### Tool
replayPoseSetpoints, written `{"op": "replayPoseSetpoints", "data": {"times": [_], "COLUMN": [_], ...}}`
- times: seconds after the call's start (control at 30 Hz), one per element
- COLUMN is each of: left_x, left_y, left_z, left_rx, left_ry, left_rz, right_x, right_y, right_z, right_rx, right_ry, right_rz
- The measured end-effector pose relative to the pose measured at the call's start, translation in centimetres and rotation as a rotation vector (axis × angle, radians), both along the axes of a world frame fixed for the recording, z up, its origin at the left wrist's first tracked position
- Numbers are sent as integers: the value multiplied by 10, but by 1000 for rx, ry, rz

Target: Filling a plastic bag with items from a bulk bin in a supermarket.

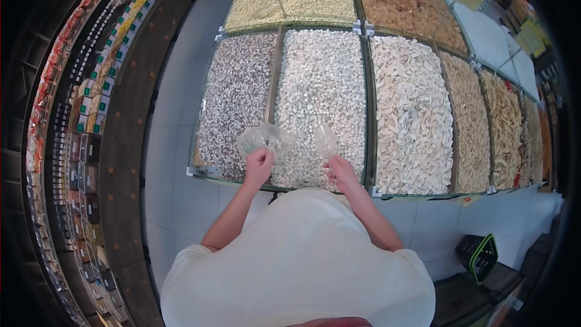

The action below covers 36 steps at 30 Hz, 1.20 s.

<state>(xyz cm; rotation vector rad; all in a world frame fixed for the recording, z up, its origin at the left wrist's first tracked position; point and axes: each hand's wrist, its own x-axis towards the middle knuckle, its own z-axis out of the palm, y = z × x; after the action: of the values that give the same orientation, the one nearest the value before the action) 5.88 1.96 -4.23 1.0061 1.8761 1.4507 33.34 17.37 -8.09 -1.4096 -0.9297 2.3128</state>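
My left hand grips the edge of a clear plastic bag, which spreads out over the divider between two bins. Just beyond my right hand, a transparent plastic scoop points away from me, its handle end between my fingers. Its outline is faint, and whether it holds anything cannot be made out. Both hands hover above the near part of a bin of small whitish cubes. To the left lies a bin of dark and white mottled pieces.
Right of the cubes are bins of flat pale slices and thin beige strips. Glass panels and wooden dividers edge the bins. Stocked shelves line the left side. A black and green shopping basket sits behind me at right.
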Motion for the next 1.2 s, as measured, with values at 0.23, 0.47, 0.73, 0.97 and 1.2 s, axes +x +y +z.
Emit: {"op": "replayPoseSetpoints", "data": {"times": [0.23,0.47,0.73,0.97,1.2], "left_x": [-1,2,3,2,1], "left_y": [-4,1,-1,-8,-9], "left_z": [-6,2,8,7,10], "left_rx": [15,18,-10,16,5], "left_ry": [-58,-2,-29,-4,43], "left_rz": [14,-32,-9,19,20], "right_x": [-38,-31,-30,-39,-29], "right_y": [13,7,19,9,-12], "right_z": [-16,-55,-38,-13,-21], "right_rx": [-112,708,598,-44,208], "right_ry": [-11,-362,-379,20,-88], "right_rz": [-95,205,265,-96,-31]}}
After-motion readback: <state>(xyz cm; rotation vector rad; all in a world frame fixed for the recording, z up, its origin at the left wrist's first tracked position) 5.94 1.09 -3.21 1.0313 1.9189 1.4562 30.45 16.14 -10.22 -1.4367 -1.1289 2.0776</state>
